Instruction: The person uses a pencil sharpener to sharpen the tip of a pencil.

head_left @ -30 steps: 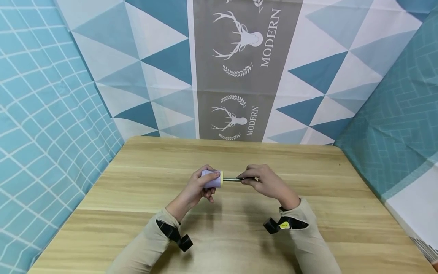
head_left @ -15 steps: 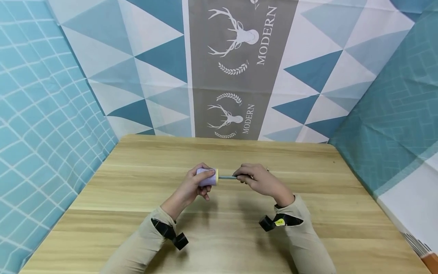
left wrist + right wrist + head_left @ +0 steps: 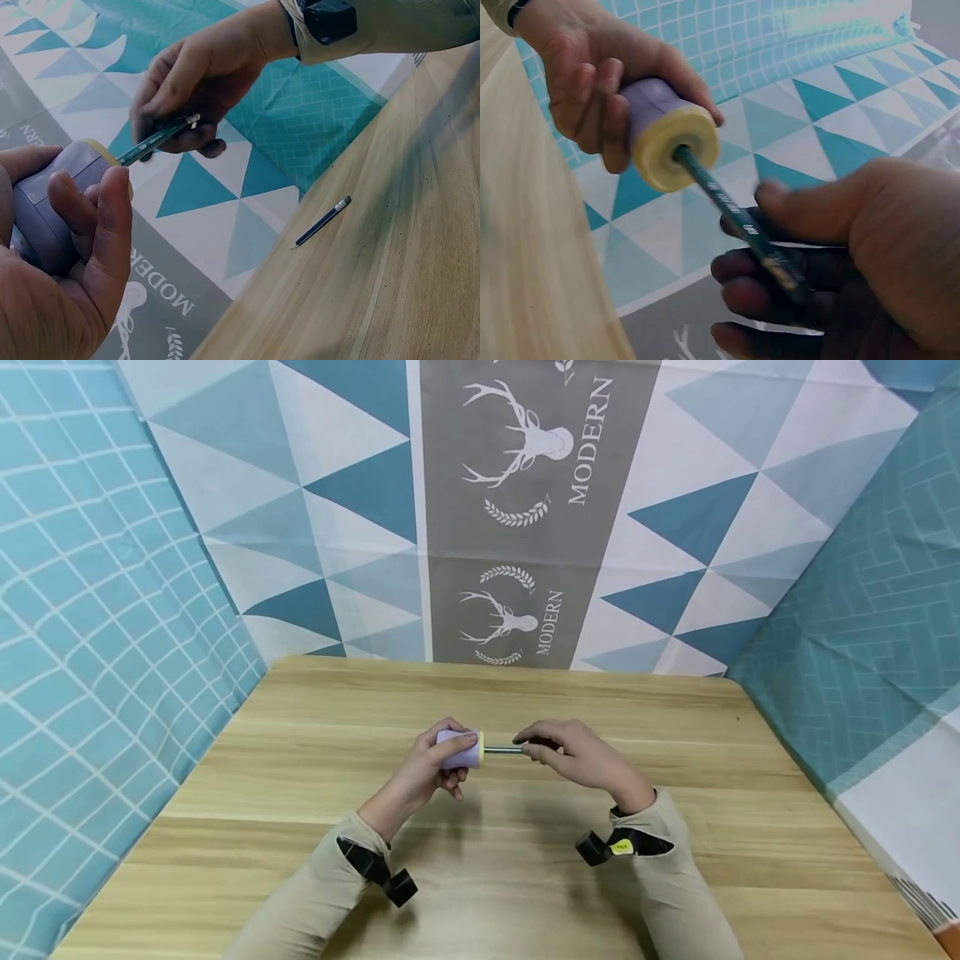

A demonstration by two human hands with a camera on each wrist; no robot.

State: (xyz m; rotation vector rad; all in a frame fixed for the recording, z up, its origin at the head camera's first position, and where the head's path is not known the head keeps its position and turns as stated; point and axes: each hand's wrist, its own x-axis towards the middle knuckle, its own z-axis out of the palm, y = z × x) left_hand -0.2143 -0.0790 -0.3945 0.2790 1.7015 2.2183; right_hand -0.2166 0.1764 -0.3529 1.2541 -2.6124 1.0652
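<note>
My left hand (image 3: 423, 767) grips a lilac pencil sharpener (image 3: 457, 750) with a yellow face, held above the table. A dark green pencil (image 3: 502, 750) has one end in the hole at the middle of that face, as the right wrist view shows. My right hand (image 3: 585, 758) is at the pencil's other end, fingers curled around it. In the right wrist view the thumb (image 3: 780, 199) stands slightly off the pencil, which lies across the fingers (image 3: 742, 292). The fingertips look smudged dark. The pencil's tip is hidden inside the sharpener.
A second, dark pencil (image 3: 324, 221) lies on the wooden table (image 3: 390, 277) in the left wrist view; my right hand mostly hides it in the head view. Patterned cloth (image 3: 502, 527) hangs behind the table and along both sides.
The right hand's fingers have shifted around the pencil and now sit more spread from the thumb. The left hand keeps its hold on the sharpener, and the head view has swayed slightly.
</note>
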